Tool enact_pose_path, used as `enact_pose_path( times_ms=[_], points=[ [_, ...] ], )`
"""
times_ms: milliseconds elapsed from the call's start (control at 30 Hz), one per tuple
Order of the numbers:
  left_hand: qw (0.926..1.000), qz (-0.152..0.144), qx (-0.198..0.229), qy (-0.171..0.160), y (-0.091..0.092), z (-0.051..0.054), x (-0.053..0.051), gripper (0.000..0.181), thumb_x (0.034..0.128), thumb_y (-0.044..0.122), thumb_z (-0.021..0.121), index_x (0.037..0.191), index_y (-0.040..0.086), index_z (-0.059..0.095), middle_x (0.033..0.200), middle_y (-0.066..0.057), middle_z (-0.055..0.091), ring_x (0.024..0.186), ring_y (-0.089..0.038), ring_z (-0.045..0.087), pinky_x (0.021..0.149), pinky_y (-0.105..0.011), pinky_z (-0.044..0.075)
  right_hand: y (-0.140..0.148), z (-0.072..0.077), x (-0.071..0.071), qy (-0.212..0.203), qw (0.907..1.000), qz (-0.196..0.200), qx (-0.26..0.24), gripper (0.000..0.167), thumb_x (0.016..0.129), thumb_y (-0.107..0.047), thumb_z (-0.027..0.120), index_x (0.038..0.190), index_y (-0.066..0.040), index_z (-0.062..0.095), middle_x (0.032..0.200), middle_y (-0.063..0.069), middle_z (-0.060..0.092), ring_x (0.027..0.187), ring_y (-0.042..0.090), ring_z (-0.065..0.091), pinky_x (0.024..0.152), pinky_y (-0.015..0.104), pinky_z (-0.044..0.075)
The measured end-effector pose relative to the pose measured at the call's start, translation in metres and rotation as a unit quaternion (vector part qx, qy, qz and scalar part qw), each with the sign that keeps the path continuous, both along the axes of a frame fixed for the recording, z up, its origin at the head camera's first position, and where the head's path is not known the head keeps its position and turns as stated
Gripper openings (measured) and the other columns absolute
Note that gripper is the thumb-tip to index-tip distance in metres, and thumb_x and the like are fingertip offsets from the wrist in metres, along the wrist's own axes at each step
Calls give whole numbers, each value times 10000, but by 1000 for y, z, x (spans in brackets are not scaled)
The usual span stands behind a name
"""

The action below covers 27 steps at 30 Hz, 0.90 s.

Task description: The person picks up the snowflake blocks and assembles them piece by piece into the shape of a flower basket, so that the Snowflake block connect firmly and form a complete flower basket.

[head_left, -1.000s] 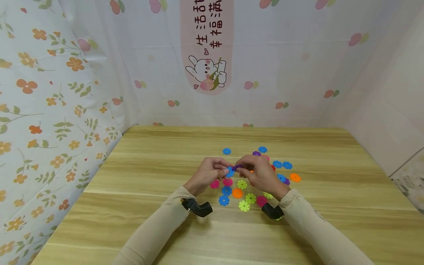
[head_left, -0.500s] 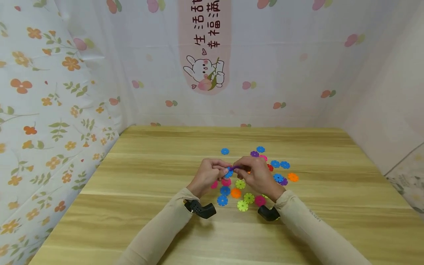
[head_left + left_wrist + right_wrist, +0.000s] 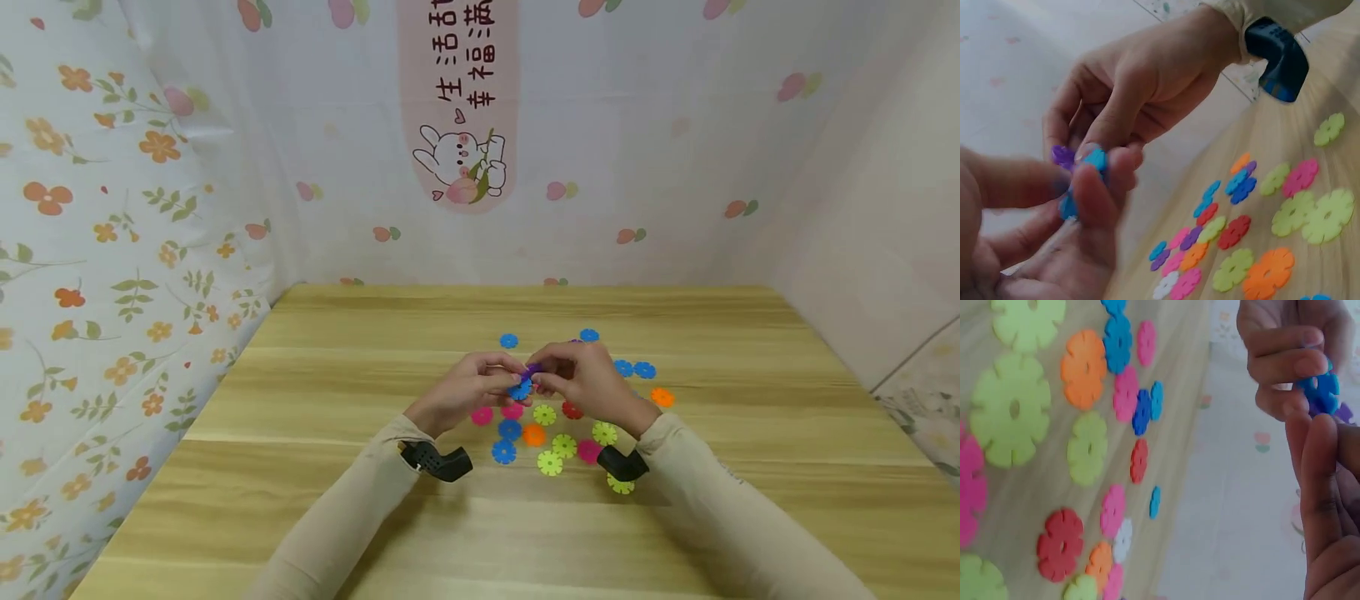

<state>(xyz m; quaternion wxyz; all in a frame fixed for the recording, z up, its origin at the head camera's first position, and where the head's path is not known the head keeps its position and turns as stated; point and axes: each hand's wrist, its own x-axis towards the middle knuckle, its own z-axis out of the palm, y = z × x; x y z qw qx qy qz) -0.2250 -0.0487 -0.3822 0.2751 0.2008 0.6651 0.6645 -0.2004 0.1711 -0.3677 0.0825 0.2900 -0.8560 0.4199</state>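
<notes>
Over the table my left hand [image 3: 472, 390] pinches a blue notched snowflake disc [image 3: 520, 391] between thumb and fingers. My right hand [image 3: 588, 385] pinches a purple notched disc [image 3: 533, 369] right against it. In the right wrist view the blue disc [image 3: 1322, 394] shows its center hole, and the purple disc [image 3: 1344, 414] peeks out behind it. Fingertips cover most of both discs in the left wrist view, where a bit of the purple disc [image 3: 1063, 156] shows. Whether their slots are engaged I cannot tell.
Several loose discs lie on the wooden table [image 3: 315, 400] below and around the hands, including a yellow-green disc [image 3: 550, 463], an orange disc [image 3: 534, 435] and a blue disc [image 3: 504, 452]. Patterned cloth [image 3: 330, 167] hangs behind the table and at its left.
Both hands stay together at nearly the same spot. The purple disc, earlier seen nearly edge-on, now stands higher above the blue one. Both wrists have shifted slightly outward.
</notes>
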Motion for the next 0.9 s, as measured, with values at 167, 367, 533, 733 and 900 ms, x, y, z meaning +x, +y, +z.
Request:
enact_pose_path(
  times_ms=[167,367,533,733,900],
  points=[
    [9994,42,265,-230,2,-2,1,167,995,-18,552,1161,-37,565,922,-27,642,893,-224,734,987,-439,562,12,3,-4,-75,9992,-121,377,159,900,-70,736,1058,-82,739,960,80,769,725,185,713,670,222,590],
    [9980,54,505,-373,-1,-3,2,441,994,-69,512,1414,57,461,889,-48,550,1124,-505,650,977,-477,528,39,1,-8,-254,9932,-192,1121,127,890,-51,739,1010,-93,749,896,5,755,730,103,669,659,216,562],
    [9982,36,488,-343,-3,-3,2,504,1008,-67,477,1477,118,459,950,-55,509,1131,-399,693,995,-472,525,63,-5,-5,-332,9773,104,2090,164,846,27,746,973,-77,750,912,18,747,760,70,638,690,250,569],
    [9981,53,477,-375,-3,-5,0,458,997,-62,507,1433,73,469,942,-59,543,1082,-314,732,942,-368,582,95,-16,1,72,9535,-165,3009,246,749,85,784,923,-89,767,916,27,744,784,164,649,716,344,592],
    [9982,-21,429,-417,-4,-6,-1,426,1003,-39,519,1409,79,467,1041,-99,581,1077,-304,736,968,-399,560,111,-21,2,-28,9460,-423,3215,194,748,4,827,911,-74,756,839,-11,713,713,107,566,658,281,542]
  ],
)
